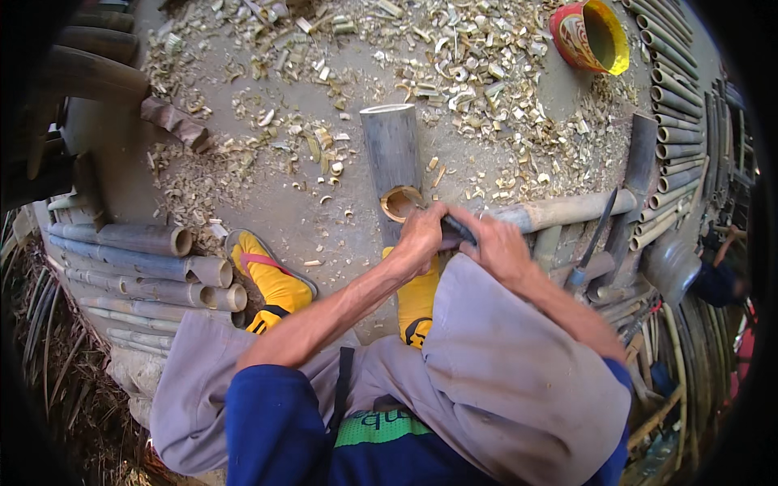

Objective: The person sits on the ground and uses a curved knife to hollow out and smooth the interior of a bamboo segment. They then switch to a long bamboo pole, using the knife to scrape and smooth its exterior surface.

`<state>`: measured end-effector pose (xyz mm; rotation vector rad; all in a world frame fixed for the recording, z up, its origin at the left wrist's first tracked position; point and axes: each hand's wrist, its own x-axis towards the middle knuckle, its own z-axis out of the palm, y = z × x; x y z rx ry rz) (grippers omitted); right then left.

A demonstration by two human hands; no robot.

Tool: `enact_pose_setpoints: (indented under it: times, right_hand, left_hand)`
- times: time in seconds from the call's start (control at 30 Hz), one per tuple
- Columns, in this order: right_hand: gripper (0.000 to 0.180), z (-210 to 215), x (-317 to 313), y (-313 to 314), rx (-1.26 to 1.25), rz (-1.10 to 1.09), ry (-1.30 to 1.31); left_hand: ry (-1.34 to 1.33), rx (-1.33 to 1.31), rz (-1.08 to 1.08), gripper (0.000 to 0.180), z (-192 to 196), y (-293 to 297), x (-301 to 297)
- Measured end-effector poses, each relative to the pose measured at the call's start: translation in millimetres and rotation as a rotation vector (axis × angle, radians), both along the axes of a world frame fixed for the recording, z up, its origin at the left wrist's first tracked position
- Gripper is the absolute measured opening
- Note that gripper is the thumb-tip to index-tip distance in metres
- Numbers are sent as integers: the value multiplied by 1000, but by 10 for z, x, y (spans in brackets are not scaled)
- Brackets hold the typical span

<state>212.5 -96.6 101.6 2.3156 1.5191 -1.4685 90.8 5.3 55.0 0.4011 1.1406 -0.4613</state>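
A thick grey bamboo section (391, 146) lies on the ground in front of me, with a round pale-rimmed hole (397, 204) cut in its near part. My left hand (421, 236) is closed beside that hole, around the front of a carving tool. The tool's dark handle (462, 230) runs back into my right hand (501, 247), whose fingers are wrapped around it. A metal tip seems to reach the hole's edge, but its shape is too blurred to tell. My yellow-socked feet in flip-flops stand to the left and beneath my hands.
Pale bamboo chips (478, 89) cover the ground ahead. A red and yellow bucket (574, 39) sits at the far right. To my right are a bamboo pole (567, 212), a blue-handled long knife (598, 231) and a clear jug (671, 263). Bamboo poles (121, 237) are stacked on both sides.
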Motion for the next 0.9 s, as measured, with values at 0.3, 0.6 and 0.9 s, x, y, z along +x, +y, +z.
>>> enact_pose_setpoints:
  times: [0.3, 0.6, 0.9]
  right_hand:
    - [18, -45, 242, 1237, 353, 1063, -221]
    - [34, -145, 634, 1020, 153, 995, -26]
    - [46, -250, -368, 5, -219, -183, 365]
  left_hand:
    - [-575, -297, 1347, 34, -149, -246, -117]
    - [-233, -340, 1278, 33, 98, -405, 224]
    - [32, 122, -94, 32, -131, -207, -339]
